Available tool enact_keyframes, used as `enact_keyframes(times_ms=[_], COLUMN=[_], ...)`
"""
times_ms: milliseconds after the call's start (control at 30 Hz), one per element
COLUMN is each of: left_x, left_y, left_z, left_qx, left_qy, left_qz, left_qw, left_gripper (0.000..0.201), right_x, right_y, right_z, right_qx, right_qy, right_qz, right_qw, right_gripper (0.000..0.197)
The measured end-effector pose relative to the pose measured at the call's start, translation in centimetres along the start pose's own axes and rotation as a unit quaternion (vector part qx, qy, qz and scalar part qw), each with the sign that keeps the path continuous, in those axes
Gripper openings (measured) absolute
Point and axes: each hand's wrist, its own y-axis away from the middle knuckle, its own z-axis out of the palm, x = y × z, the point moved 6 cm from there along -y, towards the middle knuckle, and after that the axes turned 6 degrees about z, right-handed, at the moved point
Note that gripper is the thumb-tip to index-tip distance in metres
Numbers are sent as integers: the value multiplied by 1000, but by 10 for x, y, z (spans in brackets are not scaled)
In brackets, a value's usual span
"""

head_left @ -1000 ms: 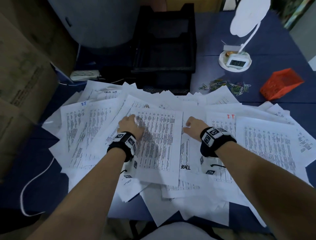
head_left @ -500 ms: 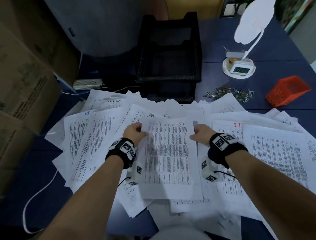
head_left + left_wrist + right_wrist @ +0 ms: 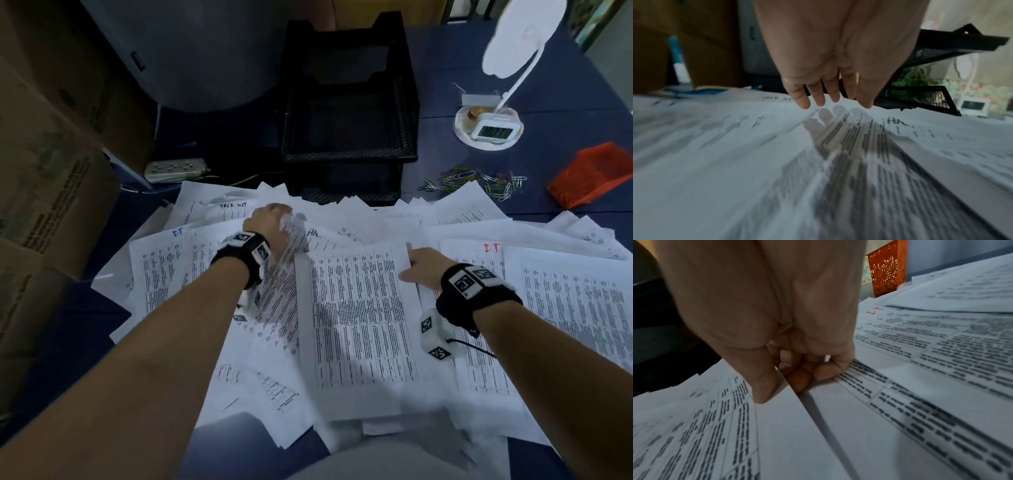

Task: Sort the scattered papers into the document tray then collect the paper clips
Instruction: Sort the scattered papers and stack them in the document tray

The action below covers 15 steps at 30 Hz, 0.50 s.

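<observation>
Papers (image 3: 359, 318) cover the middle and lower frame of our head view, and our right hand (image 3: 423, 269) has the top printed sheet (image 3: 797, 426) pinched at its right edge, thumb above and curled fingers (image 3: 824, 371) beneath, so that grip is narrow and holding paper. Our left hand (image 3: 269, 224) hovers just left of centre over a neighbouring sheet (image 3: 859, 142); from the left wrist its fingers (image 3: 819, 95) hang straight and close together, holding nothing.

Outward from there, the black document tray (image 3: 349, 113) stands at upper centre, its front edge touching the far fringe of the pile. The paper clips (image 3: 476, 180) lie in the upper right on the blue worktop (image 3: 565, 85), just beyond the sheets and beside an orange mesh basket (image 3: 596, 174).

We judge the risks to be these: a one-sided pinch could let the sheet sag, fold or drag those beneath it off the near edge. Sweeping paper toward the tray might also scatter clips, since the pile's fringe nearly reaches them.
</observation>
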Motion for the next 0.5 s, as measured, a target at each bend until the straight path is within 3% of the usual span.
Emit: enact_keyframes(times_ms=[100,200,300,400,500], left_x=[7,4,-4,-10,-10], left_y=[-19,-30,-33,-27,-16], left_z=[-1,-7,-18,-27,-27], left_qx=[-87,-112,-92,-31,5], left_qy=[-168,-233,-109,52,114], left_qz=[49,42,50,35,29], left_qw=[981,965,989,998,993], left_gripper=[60,36,15,11,9], right_x=[3,9,13,12,12], right_y=[-4,-5,-5,-3,-4], right_z=[-1,-2,-2,-3,-2], right_qx=[-8,-11,-13,-26,-38], right_qy=[-21,-113,-164,-159,-145], right_qz=[8,24,51,68,67], right_qw=[1000,993,985,984,986], right_gripper=[34,31,23,21,28])
